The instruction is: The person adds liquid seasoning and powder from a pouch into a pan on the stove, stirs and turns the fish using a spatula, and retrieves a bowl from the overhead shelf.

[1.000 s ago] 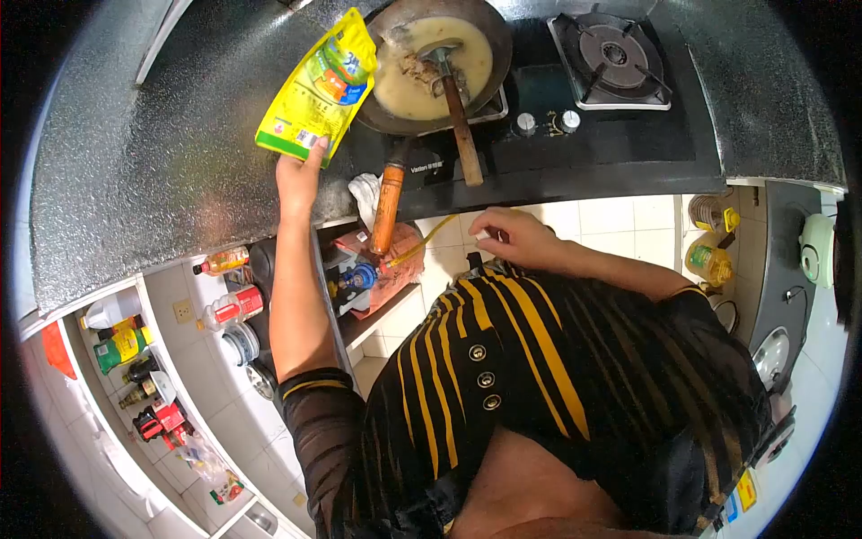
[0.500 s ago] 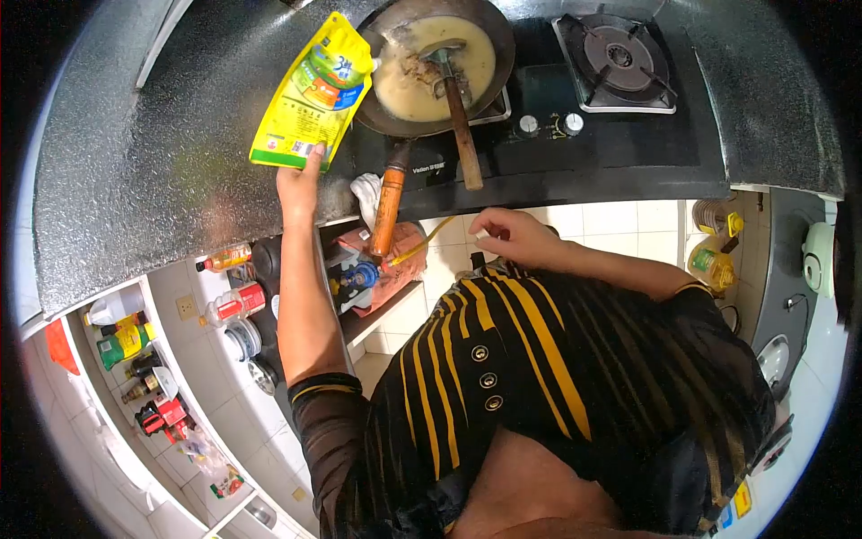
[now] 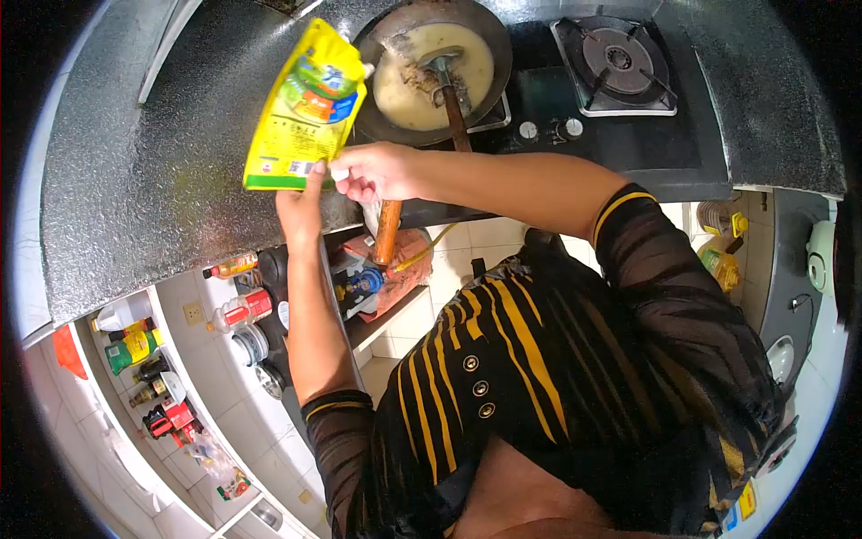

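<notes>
My left hand (image 3: 301, 208) grips the bottom edge of a yellow spouted seasoning pouch (image 3: 301, 117), its thumb on the front. The pouch stands tilted left of the wok, and its white spout (image 3: 367, 69) points toward the wok. My right hand (image 3: 377, 171) is close beside the pouch's lower right corner, with a small white cap (image 3: 339, 172) pinched in its fingers. A wok (image 3: 496, 36) holds pale, cloudy soup (image 3: 404, 94) with darker bits. Resting in the soup is a spatula (image 3: 444, 61), its wooden handle partly hidden behind my right forearm.
The wok sits on the left burner of a black gas hob (image 3: 628, 148); its wooden handle (image 3: 387, 235) juts over the front edge. To the right is a second burner (image 3: 620, 58). Dark countertop (image 3: 135, 180) spreads left, above shelves with bottles. A yellow hose (image 3: 431, 247) runs below.
My right hand has moved left and up from in front of my body to the pouch, still pinching the white cap. The pouch has shifted slightly down and left.
</notes>
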A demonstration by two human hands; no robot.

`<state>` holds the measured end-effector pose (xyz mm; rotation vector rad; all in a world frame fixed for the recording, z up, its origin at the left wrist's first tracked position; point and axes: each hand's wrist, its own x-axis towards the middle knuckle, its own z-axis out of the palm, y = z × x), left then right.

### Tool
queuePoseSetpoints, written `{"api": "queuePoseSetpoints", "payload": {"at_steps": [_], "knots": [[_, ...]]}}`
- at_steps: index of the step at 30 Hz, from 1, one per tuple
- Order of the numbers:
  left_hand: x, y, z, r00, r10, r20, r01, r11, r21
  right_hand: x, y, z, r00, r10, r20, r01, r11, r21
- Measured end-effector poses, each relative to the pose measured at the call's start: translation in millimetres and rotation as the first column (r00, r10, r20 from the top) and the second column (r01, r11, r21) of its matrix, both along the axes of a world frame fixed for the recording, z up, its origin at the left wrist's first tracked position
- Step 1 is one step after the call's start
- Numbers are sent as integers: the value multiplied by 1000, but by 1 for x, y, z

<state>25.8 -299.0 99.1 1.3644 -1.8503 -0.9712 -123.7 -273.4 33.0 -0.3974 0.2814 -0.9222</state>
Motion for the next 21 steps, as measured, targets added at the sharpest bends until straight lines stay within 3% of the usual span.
{"api": "queuePoseSetpoints", "payload": {"at_steps": [3, 6, 9, 11, 15, 20, 21], "knots": [[7, 2, 1, 997, 14, -70, -11, 999, 39, 4, 1, -8, 1000, -3, 29, 3, 1000, 10], [8, -3, 0, 996, 0, 85, 1, 1000, -19, 5, -5, -9, 999, 38, 22, -39, 999, 32], [14, 1, -3, 998, 44, 40, -46, 998, 44, 7, 0, -11, 1000, 16, 13, -16, 1000, 26], [11, 3, -3, 998, 43, -41, -45, 998, -41, 7, -1, -8, 1000, 7, 28, -8, 999, 39], [15, 7, 0, 999, 28, 46, -25, 998, -54, 12, -1, -8, 999, 28, -21, -27, 999, 44], [25, 5, -6, 999, 41, 10, -41, 999, -33, 15, -4, -14, 998, 53, 15, -53, 998, 28], [30, 5, -12, 997, 23, 79, -19, 999, -46, 17, -1, -13, 998, 57, 19, -58, 998, 34]]}}
